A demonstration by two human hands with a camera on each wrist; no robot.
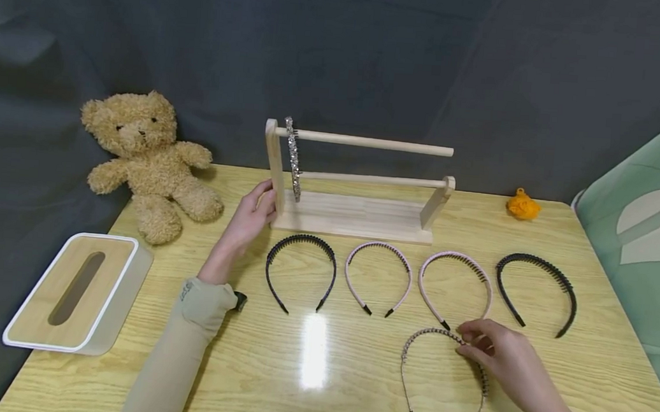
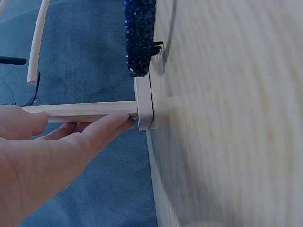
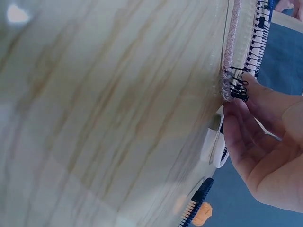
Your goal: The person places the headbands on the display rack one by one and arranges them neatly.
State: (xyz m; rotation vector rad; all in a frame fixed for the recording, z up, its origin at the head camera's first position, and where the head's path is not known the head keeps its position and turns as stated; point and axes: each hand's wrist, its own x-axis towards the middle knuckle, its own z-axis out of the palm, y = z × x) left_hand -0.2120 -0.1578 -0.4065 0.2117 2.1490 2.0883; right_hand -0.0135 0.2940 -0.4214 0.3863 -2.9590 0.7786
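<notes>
The worktop (image 1: 363, 387) had a slanting right edge. Against the wooden stand (image 1: 358, 217), upper centre, the left hand (image 1: 248, 218) rested, fingers extended. Four headbands (image 1: 381, 244) lay between stand and patterned headband (image 1: 429, 331), which the right hand (image 1: 503, 358) pinched, lower right.

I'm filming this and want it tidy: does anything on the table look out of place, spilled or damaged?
Nothing looks spilled or damaged. Only the thin headband sits out of line, nearer the person than the row of four headbands before the rack; the right hand pinches it, so that seems deliberate.
</notes>
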